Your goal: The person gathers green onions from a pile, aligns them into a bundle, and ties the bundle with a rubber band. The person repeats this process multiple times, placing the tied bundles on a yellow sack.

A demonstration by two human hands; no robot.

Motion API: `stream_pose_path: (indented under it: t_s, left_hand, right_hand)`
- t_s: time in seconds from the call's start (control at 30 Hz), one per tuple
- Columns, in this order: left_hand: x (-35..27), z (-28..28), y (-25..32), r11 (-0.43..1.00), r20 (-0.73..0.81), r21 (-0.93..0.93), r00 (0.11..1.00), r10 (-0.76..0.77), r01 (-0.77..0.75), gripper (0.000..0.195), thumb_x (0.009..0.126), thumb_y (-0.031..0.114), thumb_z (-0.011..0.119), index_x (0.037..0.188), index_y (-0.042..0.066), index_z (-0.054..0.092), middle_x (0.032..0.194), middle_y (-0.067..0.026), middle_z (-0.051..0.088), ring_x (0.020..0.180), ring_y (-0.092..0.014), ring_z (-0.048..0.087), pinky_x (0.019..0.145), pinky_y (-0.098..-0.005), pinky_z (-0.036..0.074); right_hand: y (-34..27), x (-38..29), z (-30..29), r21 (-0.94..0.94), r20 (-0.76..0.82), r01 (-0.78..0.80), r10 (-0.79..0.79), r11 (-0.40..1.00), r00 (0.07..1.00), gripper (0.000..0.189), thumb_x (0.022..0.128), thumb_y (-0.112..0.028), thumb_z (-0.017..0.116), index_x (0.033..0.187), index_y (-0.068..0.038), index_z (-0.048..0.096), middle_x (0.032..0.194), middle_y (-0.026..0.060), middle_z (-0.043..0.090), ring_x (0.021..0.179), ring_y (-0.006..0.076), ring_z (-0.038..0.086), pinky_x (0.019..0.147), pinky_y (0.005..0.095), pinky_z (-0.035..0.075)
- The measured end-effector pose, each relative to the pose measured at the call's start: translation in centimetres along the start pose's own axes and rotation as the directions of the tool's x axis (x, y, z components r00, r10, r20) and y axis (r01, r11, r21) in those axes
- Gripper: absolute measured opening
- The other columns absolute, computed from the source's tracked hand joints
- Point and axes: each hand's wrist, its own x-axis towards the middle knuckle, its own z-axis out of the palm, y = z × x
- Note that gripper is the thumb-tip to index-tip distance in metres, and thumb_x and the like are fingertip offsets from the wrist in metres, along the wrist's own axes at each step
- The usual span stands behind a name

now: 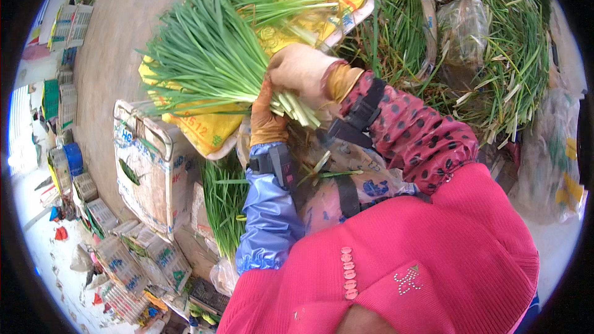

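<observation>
A thick bunch of green garlic chives (218, 55) fans out to the upper left, its pale cut stem ends (295, 107) pointing towards me. My left hand (268, 118), in an orange-brown glove, grips the bunch from below near these ends. My right hand (301, 72), in a blurred pale glove, closes around the stems from above, touching the left fingers. Beneath the leaves lies a yellow printed sack cover (204, 132) on a pale-edged board. More loose chives (297, 9) rest on its far part, beyond my right hand.
A large heap of chives and trimmings (501, 65) lies at the right, with clear plastic bags (464, 32) in it. On the left stands a worn white crate (144, 171). Another chive bunch (225, 204) is beside my left sleeve. Several boxes (120, 264) line the far left.
</observation>
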Motion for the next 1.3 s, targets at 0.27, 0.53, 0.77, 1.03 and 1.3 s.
stream_pose_path:
  t_s: [0.27, 0.53, 0.77, 1.03, 1.3]
  left_hand:
    - [0.5, 1.6, 0.0, 0.994, -0.028, -0.106, 0.999, 0.038, -0.041, 0.036, 0.094, 0.011, 0.068, 0.128, -0.001, 0.064, 0.117, -0.0137, 0.071, 0.104, -0.03, 0.069, 0.094, -0.0429, 0.058]
    - [1.0, 1.4, -0.4, 0.992, -0.147, 0.116, 0.987, 0.066, -0.049, 0.038, 0.098, 0.02, 0.06, 0.13, 0.0, 0.062, 0.122, -0.0155, 0.067, 0.117, -0.029, 0.064, 0.096, -0.0401, 0.056]
    - [2.9, -3.4, -0.9, 0.826, 0.484, -0.472, 0.874, -0.048, 0.308, 0.043, 0.103, 0.026, 0.054, 0.14, 0.004, 0.05, 0.134, -0.0138, 0.059, 0.123, -0.029, 0.058, 0.104, -0.0417, 0.051]
    - [1.4, 3.2, 0.3, 0.973, -0.233, -0.227, 0.973, -0.012, -0.042, 0.024, 0.087, 0.011, 0.07, 0.106, -0.001, 0.063, 0.11, -0.0179, 0.067, 0.092, -0.028, 0.066, 0.085, -0.0443, 0.057]
    - [2.4, 3.1, 2.8, 0.99, 0.254, -0.126, 0.962, 0.096, -0.065, 0.038, 0.092, 0.018, 0.07, 0.117, -0.004, 0.052, 0.102, -0.01, 0.058, 0.089, -0.019, 0.058, 0.083, -0.037, 0.055]
  right_hand:
    - [2.0, -1.3, 1.2, 0.625, 0.088, -0.052, -0.005, 0.779, 0.996, 0.026, 0.089, -0.02, 0.068, 0.111, -0.005, 0.07, 0.091, 0.0034, 0.069, 0.079, 0.0141, 0.063, 0.071, 0.0304, 0.053]
    - [-0.5, -2.9, 1.1, -0.28, -0.362, 0.412, -0.493, 0.867, 0.791, 0.021, 0.08, -0.021, 0.076, 0.095, -0.007, 0.073, 0.128, 0.0146, 0.065, 0.114, 0.0334, 0.062, 0.093, 0.0423, 0.051]
    - [-0.9, -3.6, 1.2, -0.214, -0.207, 0.526, -0.564, 0.823, 0.799, 0.013, 0.081, -0.016, 0.07, 0.092, -0.01, 0.074, 0.098, 0.0148, 0.067, 0.096, 0.0352, 0.066, 0.083, 0.044, 0.055]
    - [-4.4, -7.9, 0.4, -0.34, 0.162, 0.653, -0.642, 0.677, 0.75, 0.012, 0.08, -0.014, 0.068, 0.088, -0.006, 0.064, 0.079, 0.0125, 0.065, 0.081, 0.0311, 0.068, 0.073, 0.0431, 0.055]
    - [1.2, -8.4, -9.2, -0.866, 0.332, 0.125, 0.37, 0.484, 0.868, 0.024, 0.07, -0.015, 0.075, 0.092, -0.005, 0.075, 0.085, 0.0162, 0.073, 0.081, 0.0352, 0.072, 0.073, 0.0465, 0.058]
